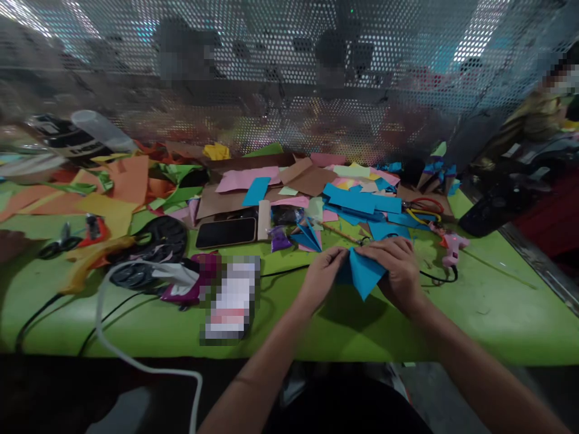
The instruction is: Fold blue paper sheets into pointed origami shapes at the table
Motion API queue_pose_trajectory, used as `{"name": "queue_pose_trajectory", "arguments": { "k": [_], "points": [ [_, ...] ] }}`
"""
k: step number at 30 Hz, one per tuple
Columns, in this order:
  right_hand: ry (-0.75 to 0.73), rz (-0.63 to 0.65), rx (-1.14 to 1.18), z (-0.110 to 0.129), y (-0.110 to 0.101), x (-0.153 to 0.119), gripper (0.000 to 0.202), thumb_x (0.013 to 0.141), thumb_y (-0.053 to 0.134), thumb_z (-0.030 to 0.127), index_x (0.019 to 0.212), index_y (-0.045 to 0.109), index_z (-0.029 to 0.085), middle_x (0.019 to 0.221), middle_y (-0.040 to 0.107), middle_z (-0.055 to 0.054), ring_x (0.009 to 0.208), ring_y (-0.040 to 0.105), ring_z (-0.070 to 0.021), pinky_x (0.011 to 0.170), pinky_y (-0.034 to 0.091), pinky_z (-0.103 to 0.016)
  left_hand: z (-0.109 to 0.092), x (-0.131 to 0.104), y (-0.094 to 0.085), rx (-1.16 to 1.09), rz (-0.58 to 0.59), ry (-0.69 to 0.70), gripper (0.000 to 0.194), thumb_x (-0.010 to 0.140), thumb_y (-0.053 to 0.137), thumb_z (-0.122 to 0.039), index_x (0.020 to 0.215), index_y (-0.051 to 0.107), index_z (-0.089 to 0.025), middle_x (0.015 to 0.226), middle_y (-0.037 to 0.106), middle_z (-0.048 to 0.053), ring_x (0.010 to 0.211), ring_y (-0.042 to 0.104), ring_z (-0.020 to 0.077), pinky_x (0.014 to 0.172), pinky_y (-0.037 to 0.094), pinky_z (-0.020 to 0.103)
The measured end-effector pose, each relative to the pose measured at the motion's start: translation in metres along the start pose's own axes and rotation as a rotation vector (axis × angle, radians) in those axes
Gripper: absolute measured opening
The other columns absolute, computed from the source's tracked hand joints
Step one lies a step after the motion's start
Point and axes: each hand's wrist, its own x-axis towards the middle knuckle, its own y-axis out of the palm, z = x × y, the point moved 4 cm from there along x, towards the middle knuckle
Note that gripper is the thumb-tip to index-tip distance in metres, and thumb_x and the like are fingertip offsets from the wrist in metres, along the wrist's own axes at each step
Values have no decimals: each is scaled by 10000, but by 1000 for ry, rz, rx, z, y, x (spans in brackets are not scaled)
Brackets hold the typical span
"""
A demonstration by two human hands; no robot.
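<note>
A sheet of blue paper (365, 276), bent into a pointed fold, is held above the green table between my two hands. Its tip points down toward me. My left hand (323, 274) pinches the paper's left edge with thumb and fingers. On the other side my right hand (398, 265) grips it, fingers lying over the upper right edge. Just beyond my left hand lies a folded blue paper piece (307, 235). A stack of blue paper strips (362, 199) rests behind my hands.
Left on the green table (497, 301) are a blurred-out lit phone (233, 298), a dark phone (226, 232), a yellow glue gun (97, 259) and a white cable (136, 361). A pink glue gun (452, 246) and scissors (423, 208) lie right. A perforated metal panel (289, 90) stands behind.
</note>
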Motion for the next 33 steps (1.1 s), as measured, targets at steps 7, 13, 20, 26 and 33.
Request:
{"name": "queue_pose_trajectory", "arguments": {
  "k": [7, 13, 20, 26, 33],
  "points": [
    [-63, 44, -87, 0, 7, -3, 337, 882, 590, 102, 1135, 703, 293, 1044, 759, -27, 965, 649, -220, 853, 389, -403, 4, 1, -3, -161, -57, -52, 344, 796, 652, -507, 816, 692, -165, 774, 632, 14, 740, 503, 152, 695, 397, 247],
    [-74, 51, -137, 1, 7, -5, 418, 857, 586, 88, 1198, 684, 307, 1092, 746, -37, 999, 629, -232, 869, 386, -408, 11, 2, -4, -277, -88, -100, 357, 756, 723, -504, 869, 730, -165, 836, 688, 28, 754, 559, 146, 691, 429, 238],
    [-52, 119, -128, -1, 8, -5, 422, 860, 567, 125, 1209, 680, 334, 1168, 733, -28, 1054, 614, -247, 888, 377, -430, 5, 3, -2, -368, 10, -43, 499, 768, 755, -454, 1185, 677, -190, 874, 728, 49, 774, 634, 167, 695, 470, 246],
    [10, 132, -38, -5, 7, -3, 354, 867, 598, 139, 1152, 695, 327, 1167, 726, -42, 1058, 614, -261, 875, 389, -430, 2, 1, -2, -320, 75, 15, 336, 813, 725, -396, 1071, 703, -181, 1015, 740, 84, 919, 668, 204, 822, 488, 290],
    [382, -6, 361, -29, -2, 3, 291, 830, 716, 273, 1115, 661, 255, 1118, 695, -66, 1041, 618, -244, 896, 475, -397, -3, 2, -14, -308, -36, 36, 309, 753, 784, -392, 961, 690, -183, 936, 717, 50, 888, 645, 179, 782, 476, 264]
  ]
}}
